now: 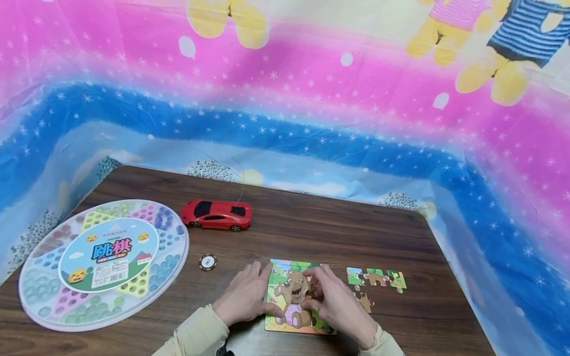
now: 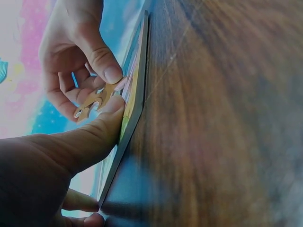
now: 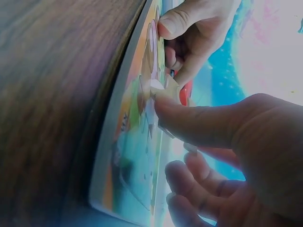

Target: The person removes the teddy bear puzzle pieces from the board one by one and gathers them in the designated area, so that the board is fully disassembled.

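A bear jigsaw board lies at the table's near edge. My left hand rests flat on its left side, and its thumb presses on the board's edge. My right hand pinches a brown puzzle piece between thumb and fingers and holds it against the middle of the picture. In the right wrist view my right thumb pushes the piece onto the board.
Several loose puzzle pieces lie just right of the board. A red toy car and a black chip sit behind my left hand. A round checkers box fills the left of the wooden table.
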A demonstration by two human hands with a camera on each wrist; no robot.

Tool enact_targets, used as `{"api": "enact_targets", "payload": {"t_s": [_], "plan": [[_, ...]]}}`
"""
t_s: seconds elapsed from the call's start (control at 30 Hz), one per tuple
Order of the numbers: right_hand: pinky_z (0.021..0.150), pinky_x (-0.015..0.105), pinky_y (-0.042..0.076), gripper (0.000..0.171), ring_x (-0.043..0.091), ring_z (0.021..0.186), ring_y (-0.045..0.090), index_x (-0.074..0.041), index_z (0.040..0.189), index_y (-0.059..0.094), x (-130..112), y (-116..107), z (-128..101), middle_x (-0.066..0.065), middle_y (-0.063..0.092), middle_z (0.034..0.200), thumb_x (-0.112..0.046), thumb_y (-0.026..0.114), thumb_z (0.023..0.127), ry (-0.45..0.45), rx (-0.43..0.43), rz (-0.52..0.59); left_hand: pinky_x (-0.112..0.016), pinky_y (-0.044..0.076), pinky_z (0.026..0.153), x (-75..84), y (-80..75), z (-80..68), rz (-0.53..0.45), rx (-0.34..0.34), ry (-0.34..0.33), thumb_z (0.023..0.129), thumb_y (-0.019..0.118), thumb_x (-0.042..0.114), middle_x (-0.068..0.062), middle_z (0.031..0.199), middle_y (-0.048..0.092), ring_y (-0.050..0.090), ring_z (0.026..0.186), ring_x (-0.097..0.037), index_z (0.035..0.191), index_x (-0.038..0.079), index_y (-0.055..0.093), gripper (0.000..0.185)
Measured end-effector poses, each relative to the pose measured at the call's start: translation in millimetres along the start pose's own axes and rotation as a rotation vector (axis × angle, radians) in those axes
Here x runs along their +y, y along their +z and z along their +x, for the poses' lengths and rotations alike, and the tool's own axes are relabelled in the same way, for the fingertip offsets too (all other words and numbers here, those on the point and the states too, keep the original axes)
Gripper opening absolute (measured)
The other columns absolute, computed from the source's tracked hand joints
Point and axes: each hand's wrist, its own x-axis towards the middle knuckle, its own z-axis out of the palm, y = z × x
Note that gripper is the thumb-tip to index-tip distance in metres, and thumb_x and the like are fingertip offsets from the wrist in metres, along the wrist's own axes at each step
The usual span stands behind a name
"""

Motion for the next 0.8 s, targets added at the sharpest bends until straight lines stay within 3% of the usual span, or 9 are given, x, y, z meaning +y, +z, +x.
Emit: {"api": "enact_targets", "payload": {"t_s": [0.2,0.53,0.8], "plan": [[0.056,0.023,0.045,0.054,0.008,0.070,0.053,-0.016,0.127,0.053,0.4,1.1,0.1,-0.004,0.048,0.097,-0.018,0.080,0.081,0.019,0.031,-0.011,-0.031,0.035,0.063,-0.3,0.0,-0.1,-0.002,0.003,0.003,0.064,0.078,0.063,-0.009,0.092,0.047,0.039,0.076,-0.018,0.138,-0.009,0.045,0.108],[0.060,0.023,0.049,0.034,0.006,0.072,0.054,-0.019,0.115,0.059,-4.8,0.7,-3.4,-0.007,0.050,0.091,-0.007,0.073,0.086,-0.094,0.125,0.112,-0.033,0.037,0.064,0.0,-0.5,-0.4,-0.008,0.001,0.005,0.064,0.078,0.064,-0.011,0.095,0.049,0.042,0.078,-0.020,0.138,-0.009,0.045,0.109],[0.058,0.024,0.048,0.033,0.005,0.068,0.052,-0.018,0.116,0.064,-5.9,-6.3,-9.8,-0.012,0.052,0.087,-0.007,0.072,0.086,-0.112,0.217,0.109,-0.033,0.037,0.065,0.9,-0.5,-0.3,-0.014,0.003,0.004,0.064,0.078,0.063,-0.011,0.095,0.048,0.042,0.079,-0.020,0.138,-0.009,0.044,0.109]]}}
